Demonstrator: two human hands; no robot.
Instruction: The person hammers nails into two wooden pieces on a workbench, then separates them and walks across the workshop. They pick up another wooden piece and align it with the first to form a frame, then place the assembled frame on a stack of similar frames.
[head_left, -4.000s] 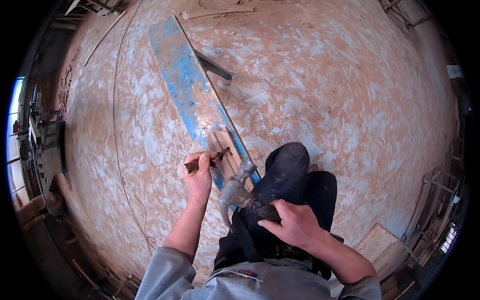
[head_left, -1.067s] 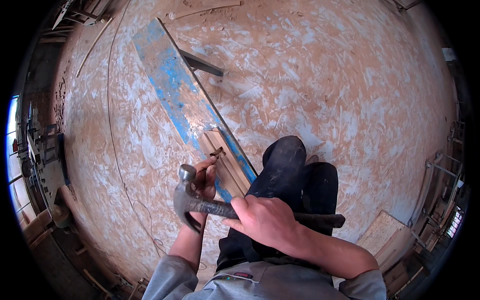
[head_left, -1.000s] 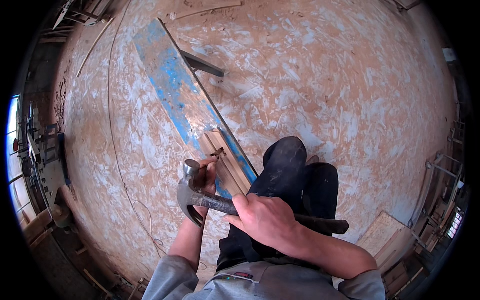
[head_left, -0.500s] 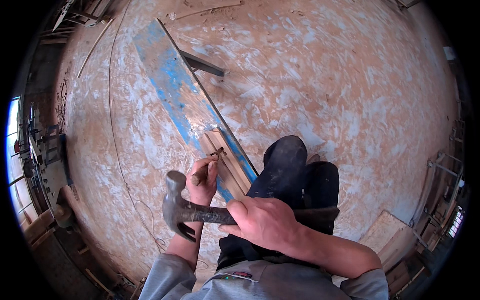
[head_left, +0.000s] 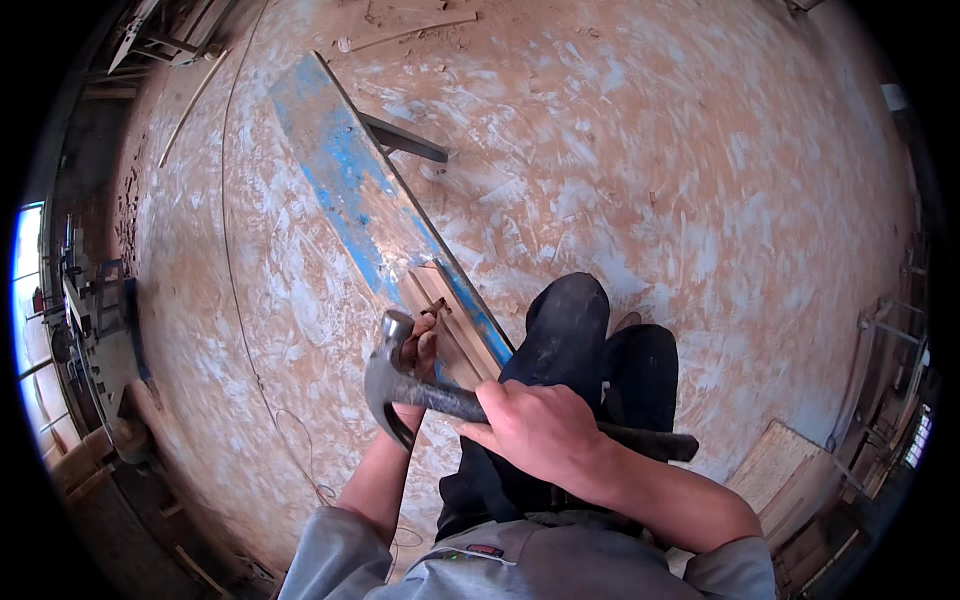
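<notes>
Gripped in my right hand (head_left: pixel 545 428) is a claw hammer (head_left: pixel 383 380), its metal head raised over my left hand (head_left: pixel 425 348) and its dark handle crossing above my lap. My left hand is closed around a chisel (head_left: pixel 432 310), with the handle mostly hidden behind the hammer head. The chisel's tip meets a small dark notch in a pale grooved wooden piece (head_left: pixel 464 330). That piece lies lengthwise on a narrow bench (head_left: pixel 345 180) with worn blue paint. My thigh is beside the bench's near end.
A bench leg (head_left: pixel 405 138) juts out to the right. A thin cable (head_left: pixel 228 240) runs along the stained floor on the left. Wood strips (head_left: pixel 415 32) lie at the far side, and boards (head_left: pixel 775 465) rest at the lower right. Machinery (head_left: pixel 100 320) stands at the left.
The hammer head has moved right and slightly up, and now covers much of the chisel handle and part of my left hand. My left hand stays at the notch.
</notes>
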